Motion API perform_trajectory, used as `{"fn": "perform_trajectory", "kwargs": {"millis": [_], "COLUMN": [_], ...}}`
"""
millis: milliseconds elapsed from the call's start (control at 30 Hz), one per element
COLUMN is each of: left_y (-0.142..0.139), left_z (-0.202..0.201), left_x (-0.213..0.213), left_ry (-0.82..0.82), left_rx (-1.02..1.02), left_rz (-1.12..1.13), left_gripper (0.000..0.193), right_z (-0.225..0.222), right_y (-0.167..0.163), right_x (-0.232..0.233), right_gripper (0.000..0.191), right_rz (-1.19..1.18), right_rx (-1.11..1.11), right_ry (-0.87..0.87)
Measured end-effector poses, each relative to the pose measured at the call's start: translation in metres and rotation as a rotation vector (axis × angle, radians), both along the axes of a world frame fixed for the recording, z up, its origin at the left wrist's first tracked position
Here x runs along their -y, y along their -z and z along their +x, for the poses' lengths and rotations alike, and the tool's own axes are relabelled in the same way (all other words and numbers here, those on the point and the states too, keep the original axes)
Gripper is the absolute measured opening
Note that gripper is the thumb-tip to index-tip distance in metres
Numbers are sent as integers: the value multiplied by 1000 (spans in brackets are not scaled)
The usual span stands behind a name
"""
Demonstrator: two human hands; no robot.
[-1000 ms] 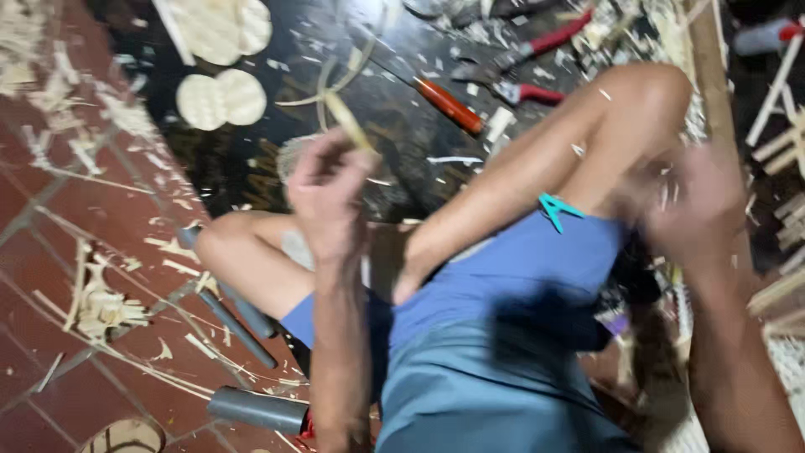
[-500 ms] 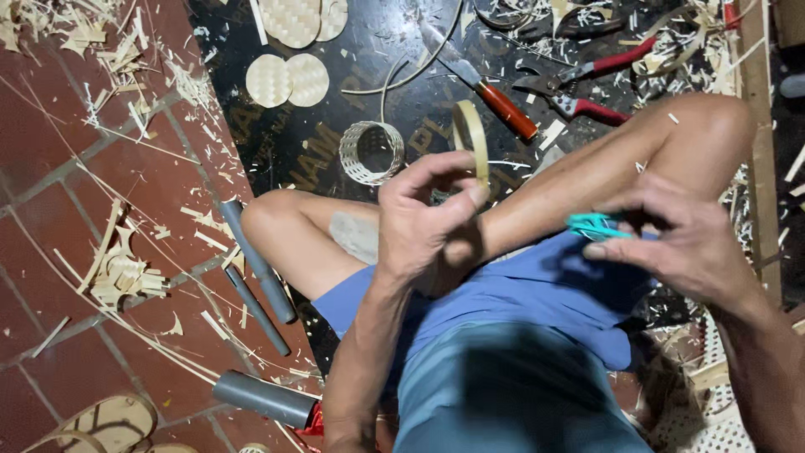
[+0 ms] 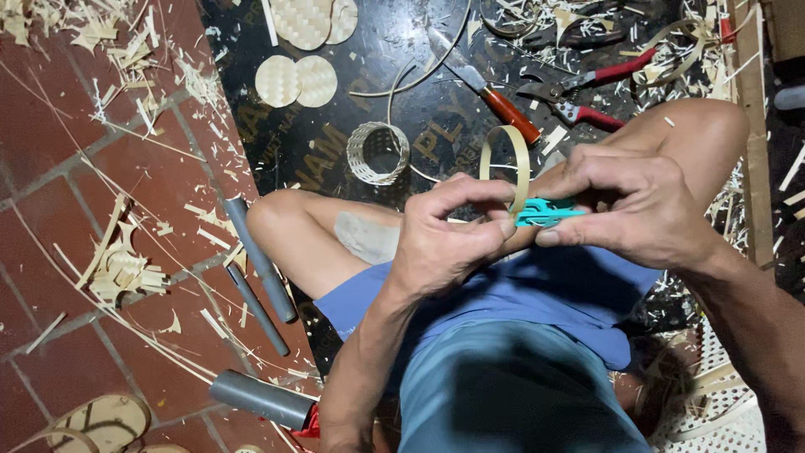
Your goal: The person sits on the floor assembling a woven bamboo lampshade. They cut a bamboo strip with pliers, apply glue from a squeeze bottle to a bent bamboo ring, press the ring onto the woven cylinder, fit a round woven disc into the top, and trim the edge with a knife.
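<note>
- Work in hand: a thin pale bamboo strip bent into a loop [image 3: 506, 164] is held above the person's lap, its lower ends meeting at a small teal plastic clip-like tool [image 3: 545, 213]. Whether the ends are already fastened cannot be told; the fingers cover the joint.
- Progress, as judged: the loop is formed but appears not yet secured, since both hands are needed to keep it together. One small woven bamboo ring [image 3: 377, 153] lies on the dark board [image 3: 436, 126] farther out, and looks finished.
- Also on the board: four flat round woven bamboo discs [image 3: 295, 80] at the far left. These suggest several parts are made; nothing shows them joined to any ring.
- Left hand [image 3: 444, 239]: raised over the blue shorts [image 3: 537, 294], thumb and forefinger pinched closed on the base of the loop where it meets the teal tool; other fingers curled in.
- Right hand [image 3: 646, 210]: comes in from the right, fingers closed around the teal tool, thumb beneath, forefinger on top.
- Surroundings: a red-handled knife [image 3: 490, 94] and red-handled pliers [image 3: 591, 96] lie on the board beyond the hands. Grey plastic pipes [image 3: 260, 260] rest on the red tiled floor [image 3: 67, 168] to the left, another [image 3: 260, 399] nearer. Bamboo shavings [image 3: 117, 268] are scattered about.
</note>
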State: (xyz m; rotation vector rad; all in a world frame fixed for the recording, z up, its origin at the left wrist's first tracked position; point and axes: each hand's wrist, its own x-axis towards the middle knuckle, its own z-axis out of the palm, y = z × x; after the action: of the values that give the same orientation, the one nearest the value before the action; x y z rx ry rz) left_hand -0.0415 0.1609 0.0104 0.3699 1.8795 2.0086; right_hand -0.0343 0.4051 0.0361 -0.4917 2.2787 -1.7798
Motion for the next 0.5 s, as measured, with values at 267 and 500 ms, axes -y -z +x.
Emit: {"fn": "perform_trajectory", "kwargs": {"millis": [267, 500], "left_y": [0, -8], "left_z": [1, 3], "left_x": [8, 15], "left_ry": [-8, -18], "left_rx": [120, 407], "left_rz": [22, 155], "left_gripper": [30, 46], "right_z": [-5, -2], "right_y": [0, 26], "right_x": [10, 2], "right_gripper": [45, 47], "right_rz": [35, -123], "right_rx": [-34, 206], "right_ry": [-43, -4]}}
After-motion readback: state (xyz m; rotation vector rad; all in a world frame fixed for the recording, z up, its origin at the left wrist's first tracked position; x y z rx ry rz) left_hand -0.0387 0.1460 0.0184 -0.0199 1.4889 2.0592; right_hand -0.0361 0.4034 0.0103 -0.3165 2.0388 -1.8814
